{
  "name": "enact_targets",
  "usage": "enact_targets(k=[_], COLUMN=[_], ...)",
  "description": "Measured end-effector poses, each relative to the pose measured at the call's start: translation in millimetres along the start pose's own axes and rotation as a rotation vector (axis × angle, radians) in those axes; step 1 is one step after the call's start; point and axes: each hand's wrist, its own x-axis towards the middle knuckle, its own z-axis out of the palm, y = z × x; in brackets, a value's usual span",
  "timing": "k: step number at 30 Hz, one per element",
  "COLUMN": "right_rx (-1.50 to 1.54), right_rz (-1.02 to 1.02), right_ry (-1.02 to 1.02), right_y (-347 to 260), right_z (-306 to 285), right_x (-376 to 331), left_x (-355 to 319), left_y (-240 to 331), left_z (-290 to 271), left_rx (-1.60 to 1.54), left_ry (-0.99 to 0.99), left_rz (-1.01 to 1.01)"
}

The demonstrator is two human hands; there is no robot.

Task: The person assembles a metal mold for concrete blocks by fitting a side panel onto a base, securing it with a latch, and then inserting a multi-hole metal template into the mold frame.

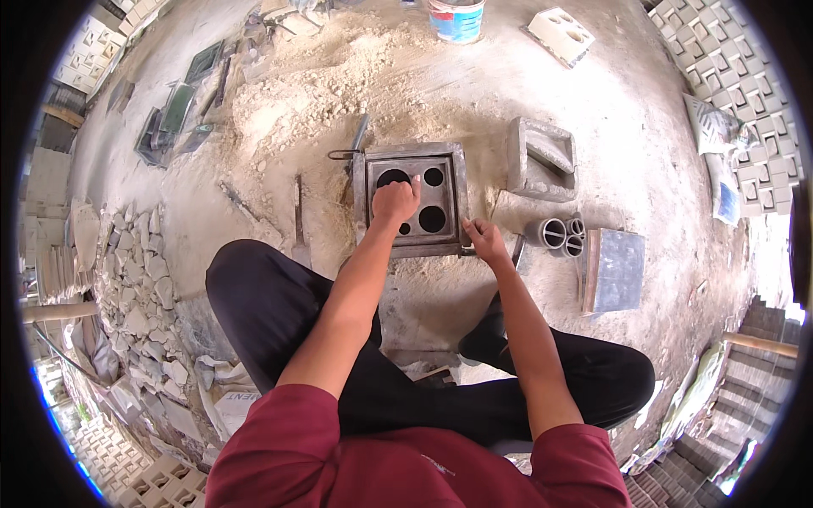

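On the ground in front of me lies a square grey mould frame [460,182]. Inside it sits a flat plate [412,166] with several round holes of differing sizes, dark inside. My left hand [396,201] is closed over the plate's left middle, its thumb pointing up and away from me. Anything inside that fist is hidden. At the frame's right side near its lower corner, my right hand [484,239] pinches the edge between thumb and fingers. A thin metal loop [341,155] juts out at the frame's upper left.
Right of the mould are a hollow concrete block [518,182], short grey cylinders with crossbars [544,234] and a dark board [619,271]. Beyond lie loose sand [313,93], a bucket [457,23] and a pale block [561,38]. Green metal parts [175,110] and broken pieces [140,279] lie left.
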Motion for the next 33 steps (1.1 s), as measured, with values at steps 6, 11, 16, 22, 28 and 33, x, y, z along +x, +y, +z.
enact_targets(k=[6,11,16,22,28,33], right_rx=[-0.046,-0.074,-0.101,-0.078,-0.096,-0.034], right_rz=[-0.015,-0.019,0.014,0.014,-0.045,-0.027], right_ry=[0.030,-0.009,0.004,0.002,0.074,0.010], right_y=[5,3,3,8,7,8], right_z=[1,0,0,0,10,4], right_x=[0,3,3,6,-2,4], left_x=[-3,-2,-3,2,-4,-3], left_y=[0,-6,-3,2,-2,-2], left_z=[-2,0,-4,-9,-1,-1], left_rx=[-0.012,-0.010,0.006,0.007,0.005,-0.001], left_ry=[-0.033,0.035,0.027,-0.009,0.042,0.042], left_rz=[-0.009,0.006,0.028,0.029,0.028,0.031])
